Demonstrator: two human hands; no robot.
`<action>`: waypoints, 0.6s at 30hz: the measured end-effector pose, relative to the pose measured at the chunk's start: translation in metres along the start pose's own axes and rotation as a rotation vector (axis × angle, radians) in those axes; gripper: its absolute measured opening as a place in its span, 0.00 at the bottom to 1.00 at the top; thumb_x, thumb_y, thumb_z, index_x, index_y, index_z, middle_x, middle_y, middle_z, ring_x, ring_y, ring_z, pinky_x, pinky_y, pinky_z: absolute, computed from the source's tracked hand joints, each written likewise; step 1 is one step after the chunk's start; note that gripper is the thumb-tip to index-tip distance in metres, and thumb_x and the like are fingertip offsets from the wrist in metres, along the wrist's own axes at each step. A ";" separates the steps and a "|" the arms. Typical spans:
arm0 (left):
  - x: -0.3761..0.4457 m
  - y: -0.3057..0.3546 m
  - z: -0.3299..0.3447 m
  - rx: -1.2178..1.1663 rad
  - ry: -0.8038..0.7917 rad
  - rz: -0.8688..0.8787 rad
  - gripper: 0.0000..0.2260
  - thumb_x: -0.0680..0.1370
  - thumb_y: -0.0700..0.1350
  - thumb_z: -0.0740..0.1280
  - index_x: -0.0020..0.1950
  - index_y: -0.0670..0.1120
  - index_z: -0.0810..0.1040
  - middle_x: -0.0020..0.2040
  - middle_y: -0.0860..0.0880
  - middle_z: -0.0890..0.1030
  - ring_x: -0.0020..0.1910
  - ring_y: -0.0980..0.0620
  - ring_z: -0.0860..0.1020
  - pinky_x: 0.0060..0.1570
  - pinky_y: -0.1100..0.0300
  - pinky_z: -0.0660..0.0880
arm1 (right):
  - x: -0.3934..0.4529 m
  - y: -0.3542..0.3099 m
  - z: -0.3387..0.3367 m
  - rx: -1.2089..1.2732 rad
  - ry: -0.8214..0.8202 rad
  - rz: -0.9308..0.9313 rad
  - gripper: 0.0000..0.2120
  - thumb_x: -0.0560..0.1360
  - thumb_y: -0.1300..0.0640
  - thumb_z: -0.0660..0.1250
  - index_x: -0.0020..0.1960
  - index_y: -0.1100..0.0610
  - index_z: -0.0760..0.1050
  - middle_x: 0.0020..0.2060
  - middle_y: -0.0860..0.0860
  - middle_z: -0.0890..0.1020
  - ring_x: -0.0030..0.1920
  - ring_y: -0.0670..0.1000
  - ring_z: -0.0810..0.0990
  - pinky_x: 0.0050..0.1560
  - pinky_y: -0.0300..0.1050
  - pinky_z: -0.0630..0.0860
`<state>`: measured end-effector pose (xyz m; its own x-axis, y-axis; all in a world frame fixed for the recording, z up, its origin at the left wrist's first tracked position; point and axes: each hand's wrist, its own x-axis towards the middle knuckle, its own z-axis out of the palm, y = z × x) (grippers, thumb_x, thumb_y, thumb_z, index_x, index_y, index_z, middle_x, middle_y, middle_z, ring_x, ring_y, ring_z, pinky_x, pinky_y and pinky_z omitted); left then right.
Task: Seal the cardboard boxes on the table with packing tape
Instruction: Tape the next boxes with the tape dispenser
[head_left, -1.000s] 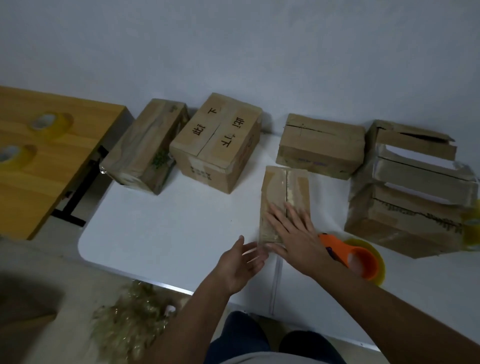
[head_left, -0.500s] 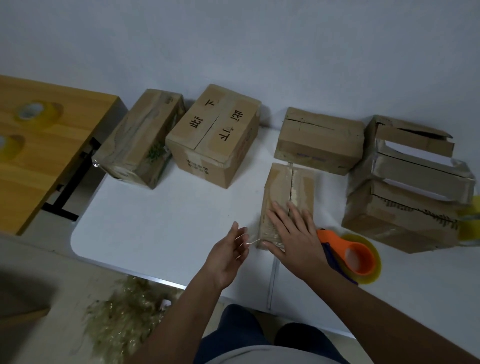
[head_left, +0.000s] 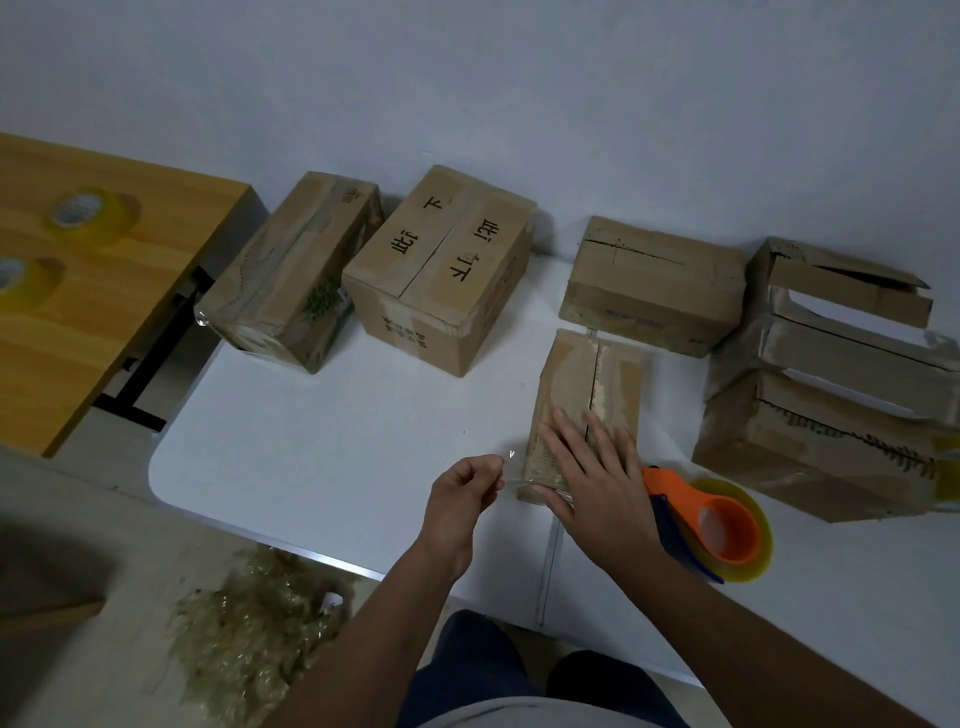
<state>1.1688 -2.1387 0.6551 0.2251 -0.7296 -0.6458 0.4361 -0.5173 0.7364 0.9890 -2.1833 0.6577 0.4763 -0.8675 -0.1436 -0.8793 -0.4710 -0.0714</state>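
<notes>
Tape is the hinge of this moment: a clear strip (head_left: 511, 480), hard to make out, runs from the near left corner of the small flat brown cardboard box (head_left: 584, 395) to the left hand (head_left: 465, 491), whose grip pinches its free end just left of that box. The box's long axis points away from the person across the white desk (head_left: 322, 415). The right hand (head_left: 597, 473), fingers spread, presses flat on the box's near end, hiding the seam there; the orange tape dispenser (head_left: 711, 519) lies just right of the box.
</notes>
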 end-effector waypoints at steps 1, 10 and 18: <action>0.001 -0.001 0.002 0.009 0.014 0.024 0.07 0.78 0.44 0.71 0.53 0.42 0.83 0.43 0.48 0.82 0.46 0.52 0.79 0.56 0.59 0.77 | 0.000 0.000 0.000 0.002 0.003 0.000 0.34 0.79 0.34 0.42 0.79 0.49 0.54 0.79 0.48 0.54 0.79 0.56 0.52 0.74 0.64 0.56; 0.011 -0.013 0.035 0.095 0.067 0.084 0.04 0.80 0.39 0.67 0.50 0.41 0.82 0.44 0.48 0.83 0.44 0.53 0.80 0.46 0.63 0.77 | 0.001 0.000 0.002 -0.026 0.020 -0.007 0.33 0.79 0.35 0.48 0.79 0.49 0.54 0.79 0.48 0.54 0.79 0.57 0.52 0.74 0.63 0.56; 0.012 -0.022 0.045 0.174 0.074 0.098 0.05 0.83 0.42 0.63 0.55 0.44 0.78 0.55 0.49 0.79 0.55 0.51 0.79 0.48 0.64 0.77 | 0.000 0.000 0.002 -0.008 0.031 -0.006 0.33 0.79 0.35 0.47 0.79 0.50 0.56 0.79 0.49 0.56 0.78 0.58 0.54 0.73 0.65 0.57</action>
<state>1.1230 -2.1559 0.6403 0.3251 -0.7486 -0.5778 0.2536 -0.5196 0.8159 0.9896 -2.1833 0.6558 0.4814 -0.8692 -0.1130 -0.8765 -0.4771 -0.0646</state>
